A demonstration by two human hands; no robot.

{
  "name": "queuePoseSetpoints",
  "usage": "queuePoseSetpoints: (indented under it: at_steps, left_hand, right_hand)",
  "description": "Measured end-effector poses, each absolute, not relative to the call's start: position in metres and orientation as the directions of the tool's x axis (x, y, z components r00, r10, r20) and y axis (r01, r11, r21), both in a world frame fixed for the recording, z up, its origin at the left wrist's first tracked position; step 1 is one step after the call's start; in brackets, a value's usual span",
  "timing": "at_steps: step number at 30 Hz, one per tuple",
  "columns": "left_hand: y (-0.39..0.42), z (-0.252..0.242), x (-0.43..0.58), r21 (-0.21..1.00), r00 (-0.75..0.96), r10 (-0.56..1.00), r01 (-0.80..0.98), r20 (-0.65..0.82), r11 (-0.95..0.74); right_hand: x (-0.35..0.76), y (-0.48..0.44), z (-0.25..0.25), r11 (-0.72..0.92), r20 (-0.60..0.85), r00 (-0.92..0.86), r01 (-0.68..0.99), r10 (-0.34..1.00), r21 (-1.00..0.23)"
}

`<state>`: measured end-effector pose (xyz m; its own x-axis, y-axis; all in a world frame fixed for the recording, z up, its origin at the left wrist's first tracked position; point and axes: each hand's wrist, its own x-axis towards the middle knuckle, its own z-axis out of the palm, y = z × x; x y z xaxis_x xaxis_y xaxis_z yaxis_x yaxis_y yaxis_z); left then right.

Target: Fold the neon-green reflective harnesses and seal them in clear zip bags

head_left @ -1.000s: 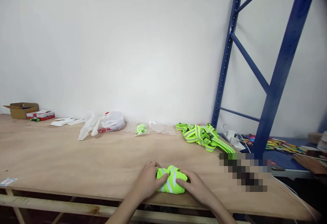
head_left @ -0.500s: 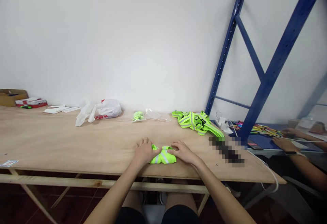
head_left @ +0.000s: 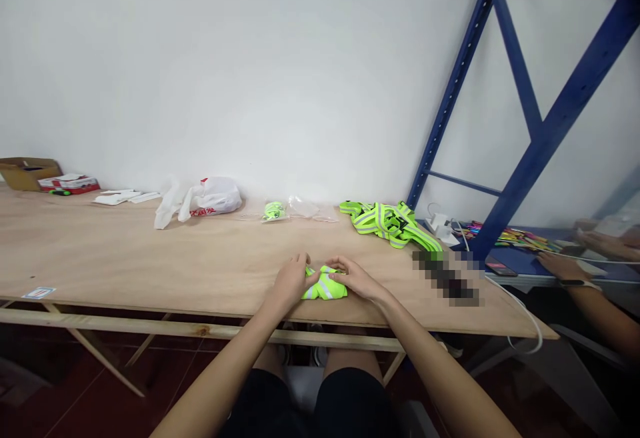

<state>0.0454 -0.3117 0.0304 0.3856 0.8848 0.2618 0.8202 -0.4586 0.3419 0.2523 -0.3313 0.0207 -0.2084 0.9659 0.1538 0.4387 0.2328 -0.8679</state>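
A folded neon-green reflective strap vest (head_left: 326, 289) with silver stripes lies as a small bundle near the table's front edge. From its left side my left hand (head_left: 293, 281) grips it, thumb on top and the other fingers curled behind. My right hand (head_left: 356, 279) grips the right end, with its thumb on the upper face and its fingers bent over the back. Beyond my right hand a loose pile of similar reflective vests (head_left: 387, 223) lies tangled. A clear packet with a green striped bundle (head_left: 274, 211) rests by the wall.
White plastic bag (head_left: 217, 196), papers (head_left: 120, 197) and a cardboard box (head_left: 30, 173) line the wooden table's (head_left: 150, 258) back. A blue metal rack (head_left: 537, 131) rises on the right. Beyond it, another person's hand (head_left: 560, 265) rests by pens (head_left: 515, 237). A white cable (head_left: 520, 311) hangs over the edge.
The view has tilted down and shifted slightly. My left hand has turned more upright, its fingers drawn in closer to the bundle. Both hands stay on the bundle.
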Motion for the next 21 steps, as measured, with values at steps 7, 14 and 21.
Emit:
queuePoseSetpoints:
  at_steps: [7, 14, 21]
  left_hand:
    - [-0.312, 0.021, 0.040, 0.281, 0.254, 0.930, 0.902, 0.264, -0.327]
    - [-0.315, 0.015, 0.040, 0.347, 0.232, 0.920, 0.874, 0.316, -0.340]
    - [-0.311, 0.014, 0.041, 0.431, 0.316, 0.877, 0.777, 0.362, -0.458]
  right_hand:
    - [0.249, -0.346, 0.031, 0.145, 0.144, -0.070, 0.778, 0.987, -0.612]
    - [0.243, -0.350, 0.029, 0.242, 0.172, -0.171, 0.678, 0.970, -0.694]
    - [0.239, -0.349, 0.018, 0.412, 0.335, -0.249, 0.661, 0.909, -0.628]
